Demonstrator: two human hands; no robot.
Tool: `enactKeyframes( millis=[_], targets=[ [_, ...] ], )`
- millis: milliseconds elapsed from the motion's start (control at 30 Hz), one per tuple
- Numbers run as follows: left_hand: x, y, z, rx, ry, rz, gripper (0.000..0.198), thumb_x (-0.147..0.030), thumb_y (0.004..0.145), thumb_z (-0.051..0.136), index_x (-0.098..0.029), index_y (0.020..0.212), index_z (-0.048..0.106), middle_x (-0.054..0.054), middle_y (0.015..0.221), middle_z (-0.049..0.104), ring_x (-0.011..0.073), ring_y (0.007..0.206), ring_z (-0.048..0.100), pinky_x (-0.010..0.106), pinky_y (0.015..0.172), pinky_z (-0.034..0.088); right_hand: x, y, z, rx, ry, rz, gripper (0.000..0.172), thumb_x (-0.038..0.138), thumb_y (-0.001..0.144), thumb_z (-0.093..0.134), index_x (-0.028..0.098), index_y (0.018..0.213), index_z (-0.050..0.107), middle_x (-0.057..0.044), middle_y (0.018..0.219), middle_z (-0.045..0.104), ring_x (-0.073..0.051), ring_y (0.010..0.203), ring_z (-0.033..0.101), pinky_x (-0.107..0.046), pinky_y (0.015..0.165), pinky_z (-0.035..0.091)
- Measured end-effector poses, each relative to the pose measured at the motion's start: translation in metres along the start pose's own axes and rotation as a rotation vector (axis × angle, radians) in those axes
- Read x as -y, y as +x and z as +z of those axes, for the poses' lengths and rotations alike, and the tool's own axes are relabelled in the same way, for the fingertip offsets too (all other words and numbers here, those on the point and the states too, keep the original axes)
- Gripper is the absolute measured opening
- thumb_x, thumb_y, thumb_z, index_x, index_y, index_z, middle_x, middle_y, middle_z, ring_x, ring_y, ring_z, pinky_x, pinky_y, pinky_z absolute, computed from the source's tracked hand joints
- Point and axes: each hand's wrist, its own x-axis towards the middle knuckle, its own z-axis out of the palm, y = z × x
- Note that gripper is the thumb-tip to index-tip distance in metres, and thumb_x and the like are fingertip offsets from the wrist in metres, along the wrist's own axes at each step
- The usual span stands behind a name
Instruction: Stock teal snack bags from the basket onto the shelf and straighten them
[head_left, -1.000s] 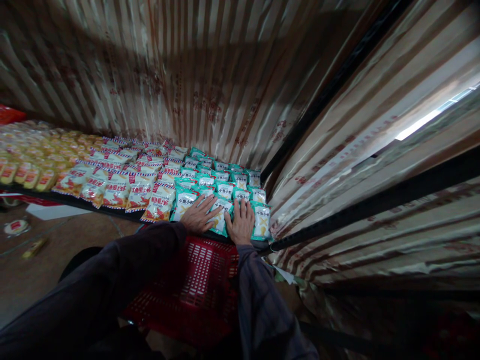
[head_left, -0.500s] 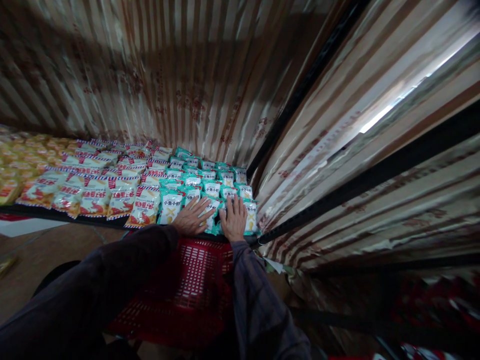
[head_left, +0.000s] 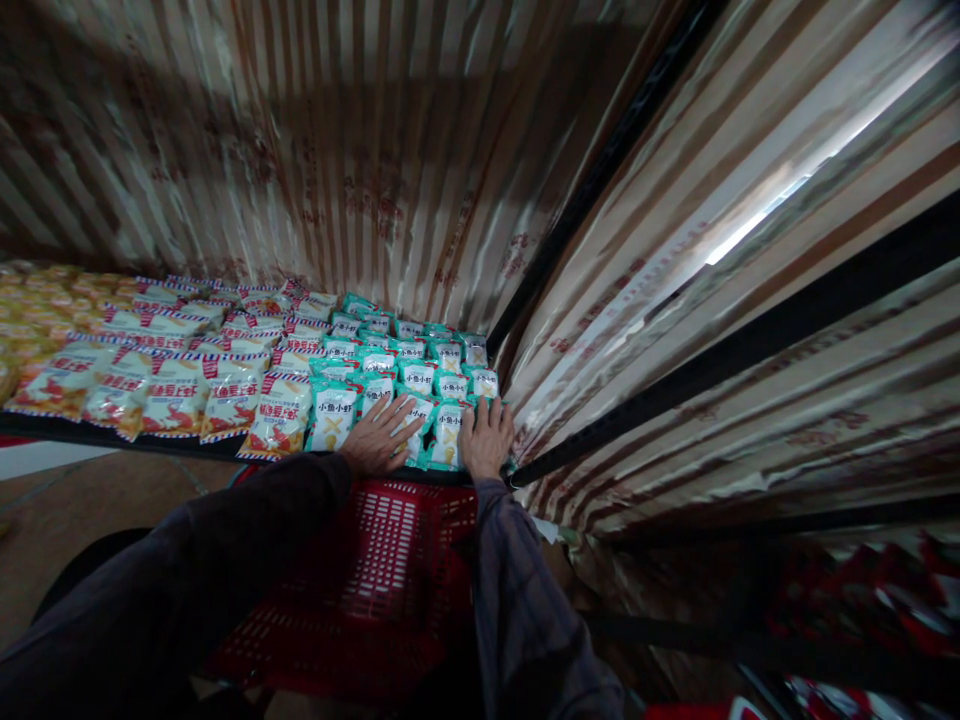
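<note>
Rows of small teal-and-white snack bags lie on the right end of a dark shelf. My left hand rests flat on a front-row teal bag, its fingers spread. On the rightmost front bag lies my right hand, fingers stretched out, partly hiding that bag. Between the two hands a teal bag shows uncovered. Neither hand grips anything. Left of the teal bags are rows of white bags with red lettering and striped edges.
A red plastic basket stands below the shelf front. Yellow packets fill the shelf's far left. Striped sheeting hangs behind and to the right, with a black upright post. Red packages sit at the lower right.
My right hand has moved right, from the neighbouring teal bag onto the rightmost front one, uncovering the bag between my hands. My left hand stays on its bag. The view has shifted slightly.
</note>
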Motion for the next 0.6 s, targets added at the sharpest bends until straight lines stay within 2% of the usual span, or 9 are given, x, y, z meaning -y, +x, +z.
enactKeyframes(
  millis=[200, 300, 433, 600],
  targets=[
    [-0.004, 0.003, -0.001, 0.013, -0.002, 0.022, 0.063, -0.043, 0.087, 0.055, -0.022, 0.145, 0.039, 0.015, 0.153, 0.031, 0.0322, 0.143, 0.023, 0.052, 0.116, 0.018, 0.017, 0.027, -0.001, 0.137, 0.018, -0.177, 0.049, 0.042, 0.097, 0.035, 0.018, 0.138, 0.049, -0.012, 0.148, 0.043, -0.03, 0.142, 0.023, -0.053, 0.111, 0.025],
    [-0.007, 0.007, 0.003, 0.038, -0.006, 0.064, 0.064, -0.047, 0.086, 0.056, -0.023, 0.144, 0.041, 0.015, 0.153, 0.03, 0.0328, 0.144, 0.022, 0.053, 0.116, 0.018, 0.025, 0.039, 0.003, 0.228, 0.039, -0.248, 0.046, 0.041, 0.098, 0.037, 0.02, 0.136, 0.052, -0.009, 0.146, 0.046, -0.029, 0.143, 0.023, -0.051, 0.111, 0.024],
    [-0.012, 0.01, 0.01, 0.034, 0.001, 0.072, 0.062, -0.047, 0.086, 0.056, -0.021, 0.141, 0.045, 0.016, 0.153, 0.032, 0.0334, 0.143, 0.023, 0.053, 0.115, 0.021, 0.026, 0.046, 0.009, 0.302, 0.054, -0.252, 0.044, 0.041, 0.098, 0.038, 0.02, 0.133, 0.056, -0.008, 0.14, 0.053, -0.03, 0.142, 0.025, -0.053, 0.112, 0.021],
    [-0.019, 0.009, 0.015, 0.006, -0.006, 0.021, 0.06, -0.044, 0.086, 0.056, -0.018, 0.138, 0.047, 0.016, 0.153, 0.031, 0.0329, 0.143, 0.025, 0.052, 0.116, 0.021, 0.025, 0.045, 0.009, 0.355, 0.061, -0.238, 0.046, 0.042, 0.098, 0.035, 0.02, 0.135, 0.053, -0.007, 0.142, 0.052, -0.029, 0.142, 0.026, -0.052, 0.113, 0.018]
  ],
)
